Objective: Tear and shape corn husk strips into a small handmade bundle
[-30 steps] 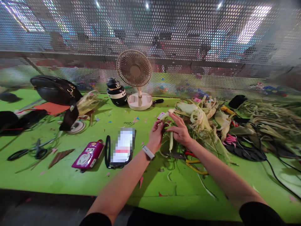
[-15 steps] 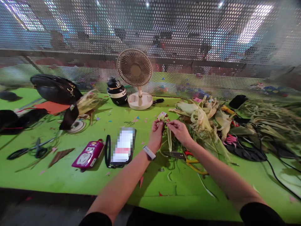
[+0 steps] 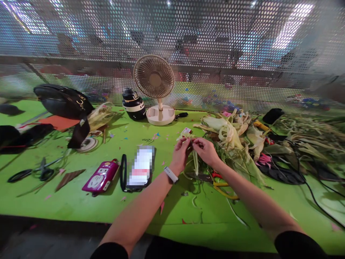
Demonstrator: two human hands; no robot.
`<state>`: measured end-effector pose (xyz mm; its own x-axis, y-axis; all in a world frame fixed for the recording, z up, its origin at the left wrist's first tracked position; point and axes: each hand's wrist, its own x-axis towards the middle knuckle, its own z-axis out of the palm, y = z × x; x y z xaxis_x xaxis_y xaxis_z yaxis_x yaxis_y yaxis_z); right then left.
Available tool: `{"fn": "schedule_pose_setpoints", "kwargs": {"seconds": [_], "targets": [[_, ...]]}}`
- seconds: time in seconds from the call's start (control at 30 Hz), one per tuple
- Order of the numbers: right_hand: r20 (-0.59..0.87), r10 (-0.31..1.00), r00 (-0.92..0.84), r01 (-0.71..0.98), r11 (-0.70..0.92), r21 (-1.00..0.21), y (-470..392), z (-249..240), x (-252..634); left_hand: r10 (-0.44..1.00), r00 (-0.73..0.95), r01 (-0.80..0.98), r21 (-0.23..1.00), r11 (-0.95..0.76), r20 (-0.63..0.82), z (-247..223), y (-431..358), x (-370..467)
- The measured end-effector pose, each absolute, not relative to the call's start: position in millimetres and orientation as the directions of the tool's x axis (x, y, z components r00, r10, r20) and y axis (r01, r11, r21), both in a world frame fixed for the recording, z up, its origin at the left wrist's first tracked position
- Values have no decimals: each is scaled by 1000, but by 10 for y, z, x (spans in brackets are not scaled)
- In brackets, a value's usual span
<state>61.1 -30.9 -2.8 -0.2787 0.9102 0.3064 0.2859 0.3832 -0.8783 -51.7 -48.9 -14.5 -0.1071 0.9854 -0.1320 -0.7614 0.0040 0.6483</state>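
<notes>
My left hand [image 3: 181, 154], with a pale watch band at the wrist, pinches a small bundle of pale green husk strips [image 3: 196, 162]. Close against it, my right hand [image 3: 205, 151] has its fingertips closed on the same bundle. One strip hangs down between the hands toward the green table [image 3: 172, 212]. Scissors with red handles [image 3: 201, 176] lie just below my hands, beside a yellow-handled tool [image 3: 225, 190]. A small red and white box [image 3: 186, 131] sits right behind my fingers. The exact part between my fingertips is hidden.
Dried husks [image 3: 229, 133] are heaped at the right. A fan [image 3: 160, 115] and a black bottle [image 3: 134, 104] stand at the back. Left lie a phone [image 3: 141, 167], a magenta case [image 3: 101, 177], dark scissors [image 3: 44, 172], a tape roll [image 3: 87, 144] and a black bag [image 3: 61, 100].
My fingertips have drawn slightly closer together around the husk strips, and the husk piece above them has shifted and looks flatter. The objects on the table lie as before.
</notes>
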Motion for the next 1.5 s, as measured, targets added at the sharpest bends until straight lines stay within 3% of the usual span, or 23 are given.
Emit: {"fn": "schedule_pose_setpoints", "kwargs": {"seconds": [0.17,0.4,0.57,0.73,0.87,0.97,1.07,1.23,1.4,1.5], "targets": [[329,893,-306,361,429,-828,-305,-24,629,988,-102,-729,684,2,-112,-163,-489,-523],[496,781,-379,618,613,-493,-355,18,646,995,-83,-615,788,-2,-63,-238,-463,-554],[505,806,-307,667,561,-490,-346,29,660,994,-75,-628,778,12,-76,-237,-474,-549],[479,772,-419,709,607,-358,-333,-1,659,989,-149,-520,852,-62,-19,-203,-487,-554],[450,782,-430,639,616,-460,-344,92,704,988,-140,-418,900,-121,68,-228,-474,-565],[433,856,-283,601,511,-615,-323,163,739,987,-89,-347,925,-153,130,-266,-479,-542],[314,928,-200,554,372,-745,-267,168,744,983,-29,-289,940,-182,182,-314,-496,-506],[151,948,-282,267,228,-936,-212,143,726,980,37,-286,942,-175,193,-346,-504,-490],[171,883,-436,58,217,-974,-335,249,709,997,-11,-418,905,-79,82,-281,-512,-507],[312,817,-484,104,408,-907,-421,273,681,996,-73,-490,868,-84,56,-219,-546,-517]]}}
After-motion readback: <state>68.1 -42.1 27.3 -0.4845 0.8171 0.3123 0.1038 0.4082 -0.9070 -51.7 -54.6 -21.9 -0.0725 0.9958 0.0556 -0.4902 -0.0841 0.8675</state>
